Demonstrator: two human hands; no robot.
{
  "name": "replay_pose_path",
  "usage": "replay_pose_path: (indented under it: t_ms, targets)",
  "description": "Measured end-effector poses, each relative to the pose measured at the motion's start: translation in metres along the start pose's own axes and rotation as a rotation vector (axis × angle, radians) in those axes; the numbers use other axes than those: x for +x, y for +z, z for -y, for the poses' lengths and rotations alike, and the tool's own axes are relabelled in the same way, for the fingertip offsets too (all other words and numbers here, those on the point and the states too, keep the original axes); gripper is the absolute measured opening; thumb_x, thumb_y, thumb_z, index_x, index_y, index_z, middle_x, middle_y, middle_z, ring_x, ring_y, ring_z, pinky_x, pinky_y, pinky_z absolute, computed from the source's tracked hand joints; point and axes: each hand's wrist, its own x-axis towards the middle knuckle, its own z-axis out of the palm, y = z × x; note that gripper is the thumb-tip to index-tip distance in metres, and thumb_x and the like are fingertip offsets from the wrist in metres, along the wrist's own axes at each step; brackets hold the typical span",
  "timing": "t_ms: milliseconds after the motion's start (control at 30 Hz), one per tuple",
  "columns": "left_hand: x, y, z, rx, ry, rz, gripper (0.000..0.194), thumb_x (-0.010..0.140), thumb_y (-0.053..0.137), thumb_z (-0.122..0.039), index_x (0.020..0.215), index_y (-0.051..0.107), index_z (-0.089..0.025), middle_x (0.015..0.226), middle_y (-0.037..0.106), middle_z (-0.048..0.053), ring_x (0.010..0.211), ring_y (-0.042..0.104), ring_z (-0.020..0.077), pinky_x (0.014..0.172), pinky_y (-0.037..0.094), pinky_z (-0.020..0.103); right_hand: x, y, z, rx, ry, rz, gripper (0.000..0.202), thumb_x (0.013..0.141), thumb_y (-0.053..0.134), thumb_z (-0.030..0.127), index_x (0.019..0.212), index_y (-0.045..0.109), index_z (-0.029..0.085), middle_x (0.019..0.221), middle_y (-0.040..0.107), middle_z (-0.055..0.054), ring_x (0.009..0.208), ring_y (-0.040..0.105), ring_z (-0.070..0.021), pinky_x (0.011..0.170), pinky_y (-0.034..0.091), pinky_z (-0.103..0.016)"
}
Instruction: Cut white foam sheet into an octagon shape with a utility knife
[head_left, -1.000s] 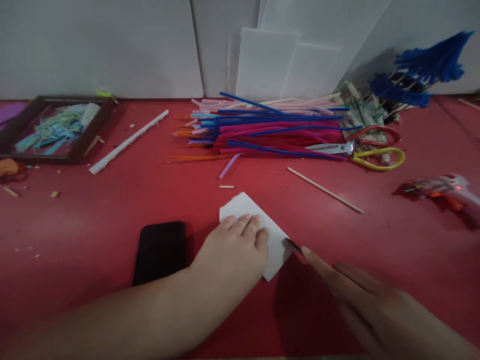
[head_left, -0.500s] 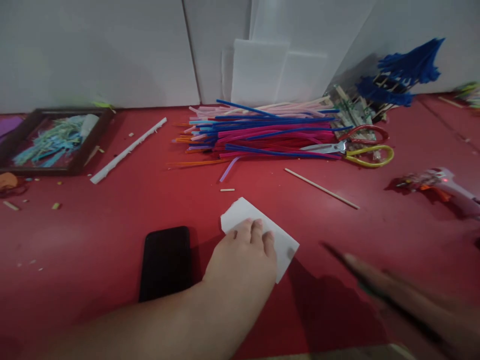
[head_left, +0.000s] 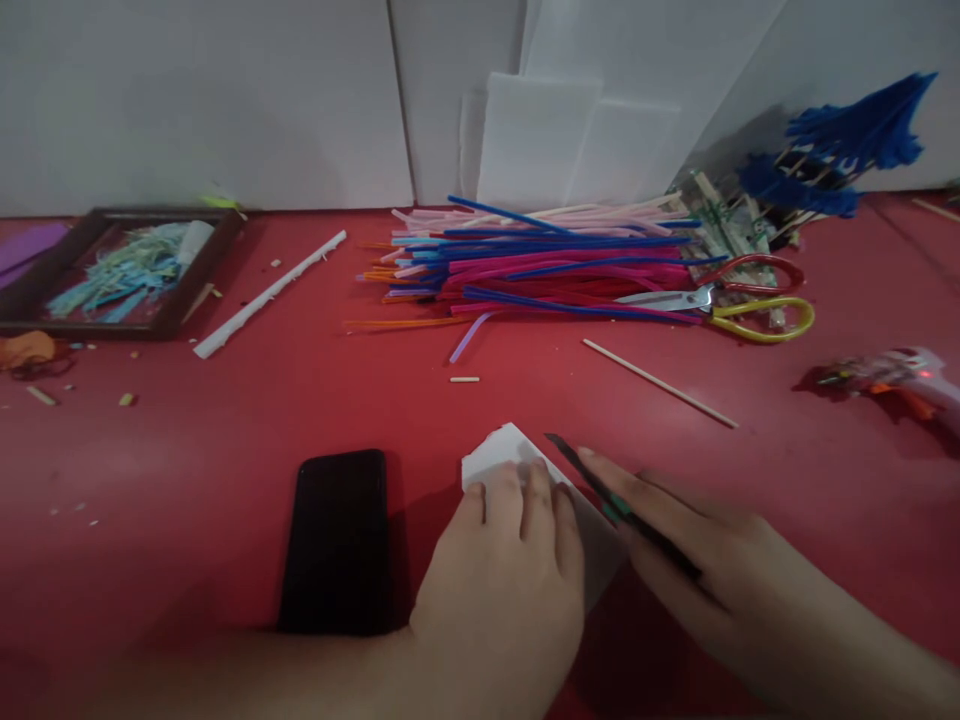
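Observation:
A white sheet of paper or thin board lies on the red tabletop, one corner ragged. My left hand is laid over it with fingers stretched out, covering much of its surface. In my right hand is a utility knife with a dark blade and a green part. Its blade lies along the sheet's right edge, close to my left fingertips; whether it touches the sheet I cannot tell. A black phone rests just left of my left hand.
Behind lie a bundle of coloured pipe cleaners and scissors. A thin stick and a glue gun are to the right. A white stick and brown frame are to the left; white sheets lean at the back.
My right hand has brought the knife in from the lower right to the sheet's right edge. My left hand has stayed on the sheet. The view has shifted slightly.

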Motion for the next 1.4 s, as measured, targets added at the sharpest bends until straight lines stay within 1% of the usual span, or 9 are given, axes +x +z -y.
replay_pose_path:
  t_ms: [133, 367, 600, 767, 900, 967, 1133, 1300, 1400]
  targets:
    - [0.003, 0.004, -0.002, 0.029, 0.003, 0.001, 0.035, 0.09, 0.053, -0.02, 0.119, 0.068, -0.006, 0.123, 0.067, 0.02, 0.104, 0.068, 0.0331, 0.076, 0.062, 0.041, 0.002, 0.001, 0.002, 0.011, 0.002, 0.097, 0.056, 0.088, 0.038, 0.008, 0.141, 0.051, 0.019, 0.113, 0.072, -0.013, 0.088, 0.073, -0.0203, 0.07, 0.063, -0.032]
    - [0.004, 0.007, -0.004, 0.049, -0.061, -0.081, 0.039, 0.08, 0.045, -0.001, 0.109, 0.071, -0.002, 0.11, 0.072, 0.019, 0.091, 0.073, 0.0257, 0.063, 0.061, 0.026, 0.011, 0.002, 0.005, 0.007, -0.012, 0.097, 0.057, 0.086, 0.037, 0.009, 0.141, 0.052, 0.018, 0.108, 0.073, -0.013, 0.08, 0.073, -0.0196, 0.069, 0.063, -0.035]
    - [0.008, 0.006, 0.0, 0.063, -0.07, -0.096, 0.038, 0.075, 0.049, -0.001, 0.106, 0.071, -0.001, 0.095, 0.074, 0.016, 0.082, 0.071, 0.023, 0.06, 0.06, 0.025, 0.018, 0.002, 0.006, -0.006, 0.004, 0.144, 0.057, 0.088, 0.036, 0.012, 0.143, 0.05, 0.017, 0.097, 0.071, -0.011, 0.075, 0.07, -0.0189, 0.074, 0.06, -0.038]
    - [0.008, 0.006, 0.001, 0.057, -0.057, 0.002, 0.03, 0.076, 0.057, -0.004, 0.101, 0.073, -0.007, 0.09, 0.072, 0.013, 0.077, 0.068, 0.021, 0.059, 0.059, 0.025, 0.021, 0.002, 0.009, -0.04, 0.016, 0.163, 0.056, 0.089, 0.034, 0.013, 0.143, 0.05, 0.014, 0.099, 0.071, -0.013, 0.074, 0.07, -0.0199, 0.071, 0.06, -0.04]
    - [0.006, 0.011, 0.001, 0.116, -0.081, 0.002, 0.043, 0.078, 0.054, -0.004, 0.119, 0.067, -0.001, 0.121, 0.066, 0.024, 0.104, 0.068, 0.0308, 0.076, 0.062, 0.033, 0.023, 0.001, 0.011, -0.107, -0.051, 0.178, 0.054, 0.089, 0.035, 0.011, 0.138, 0.055, 0.016, 0.109, 0.072, -0.014, 0.081, 0.071, -0.0218, 0.071, 0.06, -0.038]
    - [0.005, 0.013, 0.001, 0.14, -0.056, 0.032, 0.048, 0.078, 0.054, -0.004, 0.125, 0.062, 0.003, 0.127, 0.062, 0.027, 0.111, 0.065, 0.0348, 0.081, 0.061, 0.036, 0.024, 0.001, 0.012, -0.139, -0.091, 0.193, 0.056, 0.087, 0.036, 0.009, 0.138, 0.055, 0.016, 0.116, 0.071, -0.014, 0.084, 0.071, -0.0218, 0.073, 0.06, -0.038]
    - [0.011, 0.011, 0.004, 0.143, 0.023, 0.212, 0.051, 0.079, 0.057, -0.007, 0.129, 0.057, 0.005, 0.13, 0.056, 0.031, 0.119, 0.06, 0.0378, 0.091, 0.057, 0.039, 0.028, 0.001, 0.014, -0.171, -0.083, 0.248, 0.064, 0.083, 0.041, 0.007, 0.147, 0.044, 0.017, 0.117, 0.071, -0.014, 0.083, 0.071, -0.0209, 0.074, 0.057, -0.036]
    - [0.027, -0.003, 0.005, 0.082, 0.02, 0.353, 0.047, 0.082, 0.06, -0.008, 0.129, 0.06, 0.0, 0.129, 0.057, 0.03, 0.117, 0.061, 0.0388, 0.087, 0.058, 0.044, 0.03, 0.003, 0.011, -0.248, -0.107, 0.276, 0.065, 0.083, 0.044, 0.007, 0.148, 0.043, 0.015, 0.111, 0.072, -0.014, 0.08, 0.071, -0.0207, 0.073, 0.056, -0.034]
    - [0.032, -0.009, 0.003, 0.109, 0.002, 0.433, 0.052, 0.081, 0.059, -0.006, 0.133, 0.056, -0.003, 0.132, 0.056, 0.028, 0.121, 0.059, 0.0381, 0.085, 0.058, 0.043, 0.03, 0.004, 0.009, -0.274, -0.108, 0.269, 0.067, 0.082, 0.046, 0.007, 0.148, 0.042, 0.015, 0.107, 0.072, -0.014, 0.076, 0.07, -0.02, 0.071, 0.056, -0.033]
